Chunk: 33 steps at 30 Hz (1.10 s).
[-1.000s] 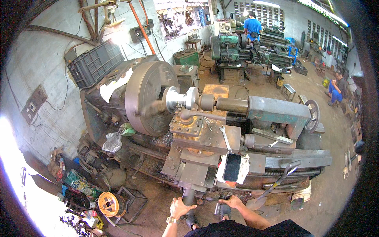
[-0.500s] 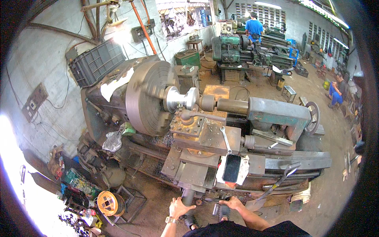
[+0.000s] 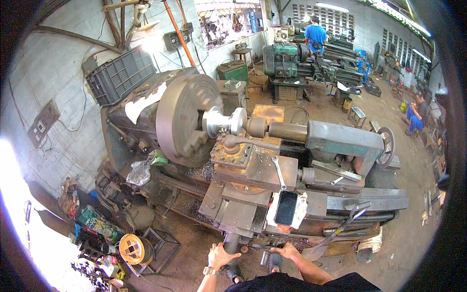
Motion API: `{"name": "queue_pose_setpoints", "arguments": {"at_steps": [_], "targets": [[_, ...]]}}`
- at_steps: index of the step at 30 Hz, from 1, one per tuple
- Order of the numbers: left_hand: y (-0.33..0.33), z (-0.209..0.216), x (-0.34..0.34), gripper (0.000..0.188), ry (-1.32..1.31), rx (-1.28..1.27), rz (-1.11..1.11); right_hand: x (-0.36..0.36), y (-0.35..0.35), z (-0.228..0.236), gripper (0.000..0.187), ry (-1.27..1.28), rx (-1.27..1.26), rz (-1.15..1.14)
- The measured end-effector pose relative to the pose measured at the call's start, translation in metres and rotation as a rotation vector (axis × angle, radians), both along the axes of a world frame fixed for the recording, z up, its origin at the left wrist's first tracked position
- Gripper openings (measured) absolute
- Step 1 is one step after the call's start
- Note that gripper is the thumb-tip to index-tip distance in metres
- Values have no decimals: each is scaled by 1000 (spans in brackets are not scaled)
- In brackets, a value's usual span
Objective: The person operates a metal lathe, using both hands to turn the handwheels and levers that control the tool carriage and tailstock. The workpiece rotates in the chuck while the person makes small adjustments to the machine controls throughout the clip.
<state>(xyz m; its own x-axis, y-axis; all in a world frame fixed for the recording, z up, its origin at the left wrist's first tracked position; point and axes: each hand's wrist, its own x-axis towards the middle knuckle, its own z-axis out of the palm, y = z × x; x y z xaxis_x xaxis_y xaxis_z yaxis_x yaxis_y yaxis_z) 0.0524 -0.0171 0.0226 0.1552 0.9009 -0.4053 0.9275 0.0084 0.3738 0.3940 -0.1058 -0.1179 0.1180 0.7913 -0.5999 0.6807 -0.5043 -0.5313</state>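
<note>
A large lathe stands before me. A shiny metal workpiece sits between its big chuck, smeared by rotation, and the tailstock. Below the workpiece is the tool post on its carriage. My left hand is closed around the near end of a grey cylinder at the carriage's front, thumb pointing right. Just right of it, my right hand is closed on a dark crank handle; its fingers are partly hidden. A short metal cylinder shows beside that hand.
A wrench and a phone on a white cloth lie on the carriage. A shovel leans at the right. A cable spool and clutter stand left. Two people are farther off, near green lathes.
The chuck has turned, its jaws showing at a different angle. Both hands stay practically where they were. The whole view has shifted very slightly.
</note>
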Motion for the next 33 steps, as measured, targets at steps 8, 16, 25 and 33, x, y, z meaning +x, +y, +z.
{"name": "queue_pose_setpoints", "arguments": {"at_steps": [8, 16, 25, 33], "targets": [[0, 3, 1, 111, -6, -27, 2, -1, -6, 25, 89, 151, 194, -67], [0, 4, 2, 111, 11, -14, -4, 5, -5, -13, 78, 155, 143, -22], [-1, 9, 2, 112, 9, -8, 1, 19, -9, -95, 67, 116, -10, -18], [0, 6, 2, 112, 1, -9, 3, 24, -12, -94, 62, 128, -78, -26]]}}
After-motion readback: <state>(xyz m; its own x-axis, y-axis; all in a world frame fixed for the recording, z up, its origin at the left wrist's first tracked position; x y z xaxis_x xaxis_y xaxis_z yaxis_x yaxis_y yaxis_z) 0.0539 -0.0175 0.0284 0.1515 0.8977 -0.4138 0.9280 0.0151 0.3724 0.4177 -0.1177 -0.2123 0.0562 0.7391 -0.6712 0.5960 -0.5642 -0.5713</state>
